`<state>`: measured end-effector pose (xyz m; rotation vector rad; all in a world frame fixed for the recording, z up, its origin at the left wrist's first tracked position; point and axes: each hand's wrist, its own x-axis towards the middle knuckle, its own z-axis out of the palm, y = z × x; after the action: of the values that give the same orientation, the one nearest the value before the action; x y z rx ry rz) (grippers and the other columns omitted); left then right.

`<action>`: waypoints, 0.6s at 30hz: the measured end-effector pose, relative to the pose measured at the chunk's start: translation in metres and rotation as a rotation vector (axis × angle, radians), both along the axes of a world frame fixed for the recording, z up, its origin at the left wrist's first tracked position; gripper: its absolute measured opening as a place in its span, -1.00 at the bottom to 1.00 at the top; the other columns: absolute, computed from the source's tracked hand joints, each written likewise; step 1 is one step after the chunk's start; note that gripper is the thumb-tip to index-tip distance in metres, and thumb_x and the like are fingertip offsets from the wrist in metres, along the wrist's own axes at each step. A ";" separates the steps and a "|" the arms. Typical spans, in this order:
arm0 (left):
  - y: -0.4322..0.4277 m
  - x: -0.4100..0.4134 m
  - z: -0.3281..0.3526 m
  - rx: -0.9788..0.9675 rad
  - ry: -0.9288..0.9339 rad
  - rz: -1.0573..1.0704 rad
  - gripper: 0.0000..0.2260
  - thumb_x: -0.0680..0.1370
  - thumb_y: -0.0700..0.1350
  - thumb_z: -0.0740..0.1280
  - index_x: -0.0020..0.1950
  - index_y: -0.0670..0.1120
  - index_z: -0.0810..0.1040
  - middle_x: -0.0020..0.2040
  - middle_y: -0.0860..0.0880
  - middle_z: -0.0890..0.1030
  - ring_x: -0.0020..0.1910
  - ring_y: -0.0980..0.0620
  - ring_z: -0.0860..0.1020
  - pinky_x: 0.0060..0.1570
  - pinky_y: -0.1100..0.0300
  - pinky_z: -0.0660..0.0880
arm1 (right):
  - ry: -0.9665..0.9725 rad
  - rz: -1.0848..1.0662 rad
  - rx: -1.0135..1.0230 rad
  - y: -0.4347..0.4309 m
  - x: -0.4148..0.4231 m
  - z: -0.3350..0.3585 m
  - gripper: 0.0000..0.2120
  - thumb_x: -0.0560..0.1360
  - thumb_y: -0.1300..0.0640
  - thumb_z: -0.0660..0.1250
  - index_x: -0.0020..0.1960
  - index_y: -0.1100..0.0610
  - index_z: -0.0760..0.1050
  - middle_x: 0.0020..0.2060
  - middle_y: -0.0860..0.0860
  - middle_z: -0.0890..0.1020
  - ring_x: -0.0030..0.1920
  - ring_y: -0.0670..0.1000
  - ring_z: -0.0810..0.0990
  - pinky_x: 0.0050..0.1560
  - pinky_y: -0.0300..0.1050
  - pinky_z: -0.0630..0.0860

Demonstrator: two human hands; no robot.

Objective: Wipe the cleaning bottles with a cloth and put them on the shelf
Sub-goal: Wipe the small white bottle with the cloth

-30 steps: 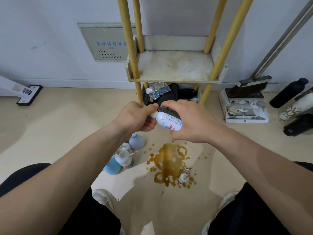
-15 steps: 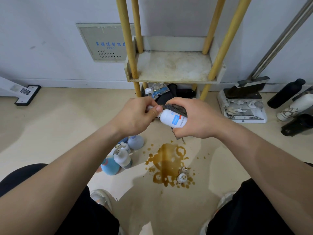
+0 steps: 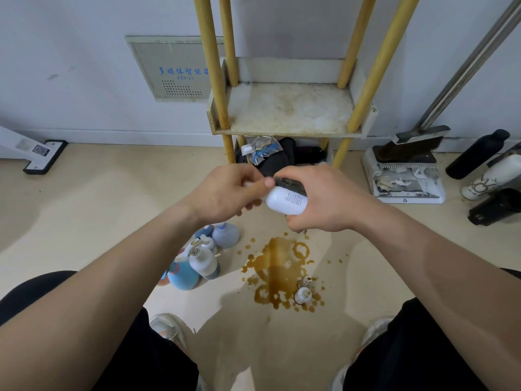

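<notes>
1 bottle [image 3: 286, 200] gripped: L hand [image 3: 222, 196], R hand [image 3: 332, 201], cloth [image 3: 290, 183].

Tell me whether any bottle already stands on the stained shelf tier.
No: the shelf tier holds no bottle; the white bottle is held in front of it and the other bottles stand on the floor.

A cluster of bottles [image 3: 203, 258] stands left of the spill [image 3: 279, 275], before the shelf [image 3: 287, 108].

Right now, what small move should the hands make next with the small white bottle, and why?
Probably the left hand, pinching its cap end, should turn the small white plastic bottle slightly: the dark cloth under the right hand covers only its far side.
</notes>
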<state>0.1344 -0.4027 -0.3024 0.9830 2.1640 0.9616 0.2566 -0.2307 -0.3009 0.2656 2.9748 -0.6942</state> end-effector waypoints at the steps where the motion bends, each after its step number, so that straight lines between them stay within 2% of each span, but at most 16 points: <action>1: -0.003 -0.001 0.001 0.064 -0.006 -0.039 -0.81 0.59 0.00 0.40 0.06 -0.12 0.61 -0.22 -0.05 0.65 -0.29 0.08 0.59 -0.31 0.19 0.59 | -0.004 -0.024 -0.077 0.003 0.000 0.001 -0.34 0.16 -0.01 0.56 0.22 -0.23 0.45 -0.15 -0.18 0.56 -0.19 -0.12 0.55 -0.28 -0.12 0.49; 4: -0.006 -0.005 -0.002 0.141 0.079 -0.101 -0.82 0.55 -0.13 0.47 0.13 -0.09 0.58 -0.13 -0.09 0.63 -0.19 -0.06 0.63 -0.26 0.12 0.64 | -0.002 -0.056 -0.158 0.008 0.001 0.004 -0.35 0.16 0.04 0.60 0.20 -0.18 0.49 -0.09 -0.16 0.59 -0.16 -0.11 0.57 -0.31 -0.17 0.43; 7: -0.005 -0.006 -0.001 0.099 0.178 -0.129 -0.87 0.56 -0.06 0.46 0.07 -0.04 0.60 -0.17 -0.10 0.62 -0.22 -0.09 0.60 -0.27 0.10 0.61 | -0.001 -0.038 -0.118 0.006 0.002 0.005 -0.32 0.16 0.03 0.60 0.23 -0.18 0.46 -0.09 -0.17 0.58 -0.13 -0.10 0.57 -0.27 -0.12 0.47; 11: -0.003 -0.006 0.002 0.049 0.179 -0.178 -0.85 0.57 0.00 0.43 -0.02 -0.07 0.62 -0.30 0.06 0.53 -0.32 0.14 0.45 -0.32 0.32 0.42 | 0.004 -0.011 -0.020 0.003 0.006 0.007 -0.31 0.20 -0.01 0.55 0.29 -0.17 0.43 -0.06 -0.15 0.57 -0.10 -0.03 0.57 -0.18 -0.03 0.57; 14: 0.000 -0.003 0.005 0.040 0.075 -0.120 -0.72 0.61 0.02 0.38 -0.18 -0.15 0.60 -0.45 0.11 0.46 -0.44 0.18 0.39 -0.39 0.37 0.33 | 0.062 -0.009 0.049 0.002 0.007 0.006 -0.37 0.20 -0.06 0.50 0.25 -0.20 0.42 -0.06 -0.14 0.55 -0.09 -0.02 0.55 -0.14 0.00 0.57; 16: 0.003 -0.001 0.007 0.043 -0.024 -0.064 -0.62 0.63 0.03 0.34 -0.27 -0.21 0.56 -0.51 0.08 0.42 -0.51 0.15 0.34 -0.45 0.39 0.28 | 0.088 -0.009 0.073 0.002 0.007 0.005 -0.39 0.20 -0.07 0.49 0.22 -0.21 0.42 -0.10 -0.13 0.52 -0.12 -0.03 0.52 -0.18 -0.02 0.54; 18: 0.005 0.003 0.007 0.033 -0.163 -0.015 -0.54 0.65 0.04 0.29 -0.35 -0.22 0.49 -0.54 0.01 0.35 -0.55 0.10 0.25 -0.50 0.32 0.21 | 0.107 -0.014 0.105 0.001 0.007 0.005 -0.40 0.21 -0.08 0.47 0.22 -0.21 0.42 -0.15 -0.14 0.47 -0.15 -0.03 0.50 -0.22 -0.05 0.50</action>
<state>0.1377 -0.3975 -0.2949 0.9029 2.0092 1.0365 0.2640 -0.2294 -0.2962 0.2635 3.1198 -0.5722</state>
